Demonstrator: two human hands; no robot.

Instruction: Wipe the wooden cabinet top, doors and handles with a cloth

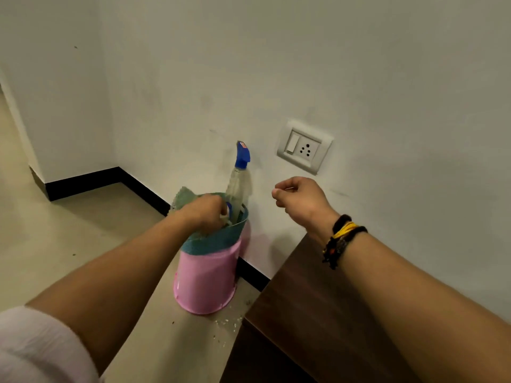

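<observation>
A dark wooden cabinet top fills the lower right, against the white wall. Left of it, on the floor, stands a pink bucket with a green cloth draped over its rim. A spray bottle with a blue nozzle stands upright inside it. My left hand reaches into the bucket's mouth beside the bottle, with its fingers curled down onto the cloth and its fingertips partly hidden. My right hand hovers in a loose fist above the cabinet's far corner, holding nothing. Doors and handles are out of view.
A white switch and socket plate sits on the wall just above my right hand. A black skirting runs along the wall base. Crumbs and specks lie on the beige floor beside the cabinet.
</observation>
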